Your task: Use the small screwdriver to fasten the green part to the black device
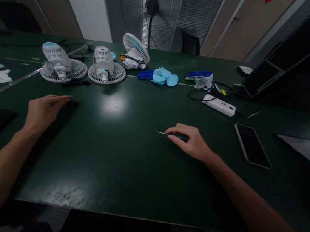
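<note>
While a screwdriver (180, 136) is held by the right hand (193, 143) in from the near desk edge (109, 201), whether the black object (73, 103) beside the narrowed left hand (42, 112) is gripped cannot be told.

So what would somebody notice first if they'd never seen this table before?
Probably the three small white fans along the far left side of the green table, with light-blue fan blades lying to their right. Next, perhaps, the right hand near the middle, holding what looks like a screwdriver, its thin metal tip pointing left.
</note>
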`<state>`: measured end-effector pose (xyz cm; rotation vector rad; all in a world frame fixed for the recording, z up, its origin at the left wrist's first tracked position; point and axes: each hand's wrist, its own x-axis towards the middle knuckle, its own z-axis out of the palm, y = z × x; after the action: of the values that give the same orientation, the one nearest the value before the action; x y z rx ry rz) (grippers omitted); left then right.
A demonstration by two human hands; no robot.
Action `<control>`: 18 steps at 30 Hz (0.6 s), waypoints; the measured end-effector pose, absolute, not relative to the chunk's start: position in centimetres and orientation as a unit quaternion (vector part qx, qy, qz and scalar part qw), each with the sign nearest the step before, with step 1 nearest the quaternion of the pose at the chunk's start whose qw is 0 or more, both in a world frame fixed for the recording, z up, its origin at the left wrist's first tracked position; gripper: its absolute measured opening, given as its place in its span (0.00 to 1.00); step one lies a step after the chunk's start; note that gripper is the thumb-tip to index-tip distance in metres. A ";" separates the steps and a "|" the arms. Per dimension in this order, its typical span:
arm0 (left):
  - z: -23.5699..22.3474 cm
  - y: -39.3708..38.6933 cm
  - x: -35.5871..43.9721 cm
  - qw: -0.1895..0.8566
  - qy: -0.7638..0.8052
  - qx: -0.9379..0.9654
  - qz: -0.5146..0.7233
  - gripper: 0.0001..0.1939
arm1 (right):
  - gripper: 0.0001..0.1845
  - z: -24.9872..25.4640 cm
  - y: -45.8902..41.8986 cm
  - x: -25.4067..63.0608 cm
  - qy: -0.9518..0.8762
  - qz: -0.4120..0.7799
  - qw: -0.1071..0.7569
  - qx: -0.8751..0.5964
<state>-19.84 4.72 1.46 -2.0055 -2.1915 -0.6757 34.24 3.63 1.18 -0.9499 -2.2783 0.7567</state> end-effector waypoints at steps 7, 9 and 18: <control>1.2 5.1 -19.6 0.064 -0.698 -0.664 -0.260 0.23 | 0.14 1.2 3.6 34.2 -0.848 0.287 0.269 -0.356; 1.0 5.4 -19.6 0.051 -0.695 -0.665 -0.269 0.23 | 0.14 1.2 3.6 34.2 -0.849 0.283 0.267 -0.357; 0.4 6.1 -20.3 -0.026 -0.707 -0.642 -0.296 0.24 | 0.14 1.0 3.7 34.3 -0.848 0.283 0.271 -0.358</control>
<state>-20.25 6.15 0.40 -2.0499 -2.2590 -0.9473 34.31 3.71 1.02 -0.9646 -2.2839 0.7622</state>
